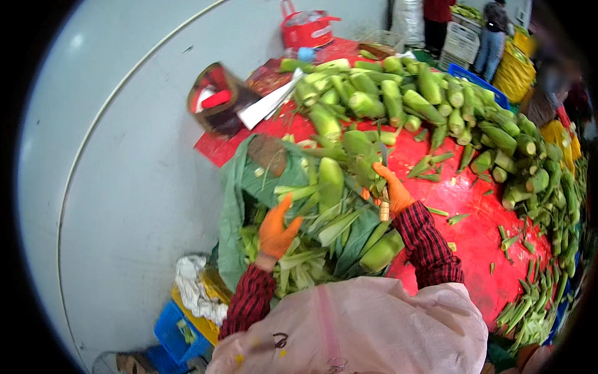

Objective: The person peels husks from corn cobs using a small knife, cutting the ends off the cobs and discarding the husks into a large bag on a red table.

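Pale grey wall (124, 156), red table (479, 230), stacked white crates (461, 43)

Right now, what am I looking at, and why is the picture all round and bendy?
There is no machine here. A person wears a camera on the head that looks down at their own two hands, and its wide lens bends straight edges. Both hands wear orange gloves, with red checked sleeves. The right hand holds a knife with its blade pointing up, against an ear of corn still in its green husk. The left hand is spread open over a pile of peeled husk leaves lying in a green sack. On the red table sits a big heap of unpeeled corn. Far back stands a red basket, and other people are standing near crates.
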`<state>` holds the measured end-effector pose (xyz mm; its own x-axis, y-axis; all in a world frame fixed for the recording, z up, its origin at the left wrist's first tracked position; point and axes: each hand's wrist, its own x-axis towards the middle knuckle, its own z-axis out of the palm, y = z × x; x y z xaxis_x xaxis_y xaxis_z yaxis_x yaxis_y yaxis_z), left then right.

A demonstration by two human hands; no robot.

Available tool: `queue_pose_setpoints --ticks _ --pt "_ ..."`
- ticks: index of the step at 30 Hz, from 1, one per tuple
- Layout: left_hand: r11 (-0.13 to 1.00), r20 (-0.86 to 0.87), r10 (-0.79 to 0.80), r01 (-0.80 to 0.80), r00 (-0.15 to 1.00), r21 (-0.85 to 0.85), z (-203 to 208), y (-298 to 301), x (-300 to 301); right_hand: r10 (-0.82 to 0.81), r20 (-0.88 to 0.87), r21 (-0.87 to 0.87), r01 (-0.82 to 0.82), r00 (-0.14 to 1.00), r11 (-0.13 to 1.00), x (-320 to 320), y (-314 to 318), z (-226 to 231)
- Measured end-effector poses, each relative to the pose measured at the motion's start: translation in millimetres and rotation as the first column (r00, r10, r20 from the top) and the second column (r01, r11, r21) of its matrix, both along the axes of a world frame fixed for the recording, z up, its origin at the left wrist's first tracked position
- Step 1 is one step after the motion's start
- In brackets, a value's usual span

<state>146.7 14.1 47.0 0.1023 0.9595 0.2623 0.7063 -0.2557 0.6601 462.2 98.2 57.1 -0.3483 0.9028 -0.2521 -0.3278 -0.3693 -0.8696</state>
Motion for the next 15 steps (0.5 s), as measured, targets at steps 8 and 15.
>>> queue_pose_setpoints --ticks 8,15 --pt "0.897 -0.199 -0.397 0.425 0.896 0.126 98 8 -22 0.513 -0.231 -0.060 -0.538 0.827 0.841 -124 -68 45" --pt "0.980 0.428 -0.145 0.188 0.892 -0.060 18 -41 -80 0.190 0.383 0.213 -0.286 0.904 0.934 -179 -87 68"
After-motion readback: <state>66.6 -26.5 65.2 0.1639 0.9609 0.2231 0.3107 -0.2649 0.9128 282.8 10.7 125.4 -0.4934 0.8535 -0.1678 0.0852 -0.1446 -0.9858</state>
